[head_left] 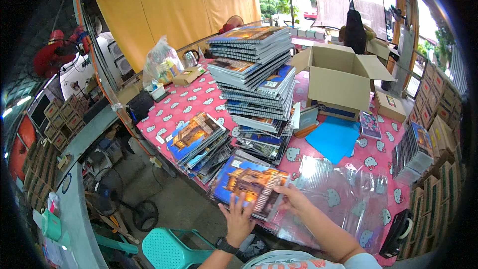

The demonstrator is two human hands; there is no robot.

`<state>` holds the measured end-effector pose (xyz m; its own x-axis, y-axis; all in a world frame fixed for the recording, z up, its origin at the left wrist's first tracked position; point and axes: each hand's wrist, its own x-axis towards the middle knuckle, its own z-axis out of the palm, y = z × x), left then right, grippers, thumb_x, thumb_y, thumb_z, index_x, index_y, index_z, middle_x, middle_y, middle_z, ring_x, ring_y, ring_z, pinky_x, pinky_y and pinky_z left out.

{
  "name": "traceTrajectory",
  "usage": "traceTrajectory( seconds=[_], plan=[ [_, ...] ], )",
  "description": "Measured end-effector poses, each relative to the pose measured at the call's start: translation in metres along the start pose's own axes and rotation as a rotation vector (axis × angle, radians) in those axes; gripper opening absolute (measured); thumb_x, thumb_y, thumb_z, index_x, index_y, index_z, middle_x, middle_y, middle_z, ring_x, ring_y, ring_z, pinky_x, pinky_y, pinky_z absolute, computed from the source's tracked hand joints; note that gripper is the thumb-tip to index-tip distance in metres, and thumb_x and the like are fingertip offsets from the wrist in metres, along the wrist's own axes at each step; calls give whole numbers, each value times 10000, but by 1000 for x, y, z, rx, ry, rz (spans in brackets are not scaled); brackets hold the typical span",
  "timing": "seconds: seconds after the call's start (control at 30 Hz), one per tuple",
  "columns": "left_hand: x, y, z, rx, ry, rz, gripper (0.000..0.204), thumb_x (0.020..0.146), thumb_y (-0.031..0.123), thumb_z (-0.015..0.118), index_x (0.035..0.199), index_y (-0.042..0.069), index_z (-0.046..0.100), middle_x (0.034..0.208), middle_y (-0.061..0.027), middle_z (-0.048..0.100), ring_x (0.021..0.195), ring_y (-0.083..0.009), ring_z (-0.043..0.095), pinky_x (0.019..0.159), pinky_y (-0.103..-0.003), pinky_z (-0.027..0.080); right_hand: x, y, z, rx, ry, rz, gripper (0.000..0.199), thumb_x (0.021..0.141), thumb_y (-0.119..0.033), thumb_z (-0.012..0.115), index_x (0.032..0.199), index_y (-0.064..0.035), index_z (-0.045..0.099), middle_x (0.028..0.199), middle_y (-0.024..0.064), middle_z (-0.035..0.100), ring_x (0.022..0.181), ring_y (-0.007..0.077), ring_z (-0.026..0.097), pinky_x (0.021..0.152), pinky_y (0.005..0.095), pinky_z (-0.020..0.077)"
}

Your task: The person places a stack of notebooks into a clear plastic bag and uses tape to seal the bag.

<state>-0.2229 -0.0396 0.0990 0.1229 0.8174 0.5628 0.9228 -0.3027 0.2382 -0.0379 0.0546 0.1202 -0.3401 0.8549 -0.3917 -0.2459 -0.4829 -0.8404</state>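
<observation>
Pressing with the left hand, fingers spread wide, on the near left part of a picture-covered notebook, without closing around it. Pinching the same notebook's right edge with the right hand, thumb and fingers drawn in narrow; cannot tell how the fingers sit underneath. Held between both hands at the near edge of the table, tilted, blue and orange on the cover. Worn just behind the left grip, a dark watch. Lying just right of the grip, clear plastic sheets; farther right, near the table edge, a black tape dispenser and a pile of spiral notebooks. Rising beyond the grip, a tall, uneven stack of notebooks, with a lower stack to the left. Set beyond and to the right, blue sheets and an open cardboard box. Spread under everything, a pink tablecloth with white cat faces. Standing below and left of the grip, a green stool. Hanging far beyond, a yellow curtain; mounted far left, a red fan.
</observation>
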Motion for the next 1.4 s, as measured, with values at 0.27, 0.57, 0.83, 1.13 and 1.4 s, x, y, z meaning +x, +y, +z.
traceTrajectory(
  seconds=[0.27, 0.57, 0.83, 1.13, 1.4],
  plan=[
    [98, 46, -29, -649, 183, 197, 701, 473, 251, 823, 1087, 77, 534, 1010, -89, 602, 971, -248, 579, 1028, -565, 190, -85, -37, -86, -267, 271, -626, 819, 677, -347, 761, 1288, -11, 330, 1265, 122, 444, 1165, 258, 448, 887, 386, 434],
    [107, 149, 84, -1652, -738, -289, 765, 554, -34, 780, 1216, 36, 401, 1111, -64, 523, 1017, -176, 523, 896, -320, 429, -165, 0, -197, -264, 397, -262, 748, 605, -53, 809, 1230, -60, 399, 1006, 68, 614, 855, 163, 623, 681, 310, 530],
    [30, 190, 160, -1733, -642, -347, 938, 548, 54, 824, 1318, 58, 288, 1194, -68, 463, 1101, -190, 473, 939, -327, 413, -162, 62, -242, -496, 439, -699, 883, 503, -211, 870, 1220, -72, 373, 1181, 103, 481, 1114, 199, 461, 948, 330, 378],
    [39, 198, 171, -1476, -670, -506, 628, 604, 112, 818, 1126, -18, 495, 1030, -101, 606, 910, -198, 599, 814, -310, 491, -147, 51, -263, -288, 416, -451, 897, 575, -246, 847, 1271, -28, 324, 1152, 131, 502, 1034, 216, 521, 880, 358, 426],
    [71, 208, 211, -1294, -996, -815, 447, 729, 277, 733, 1049, -1, 592, 987, -89, 628, 868, -172, 588, 765, -289, 450, -113, 70, -304, -142, 616, -34, 711, 705, -400, 739, 1192, 20, 436, 1084, 160, 567, 999, 215, 550, 857, 336, 432]
  ],
)
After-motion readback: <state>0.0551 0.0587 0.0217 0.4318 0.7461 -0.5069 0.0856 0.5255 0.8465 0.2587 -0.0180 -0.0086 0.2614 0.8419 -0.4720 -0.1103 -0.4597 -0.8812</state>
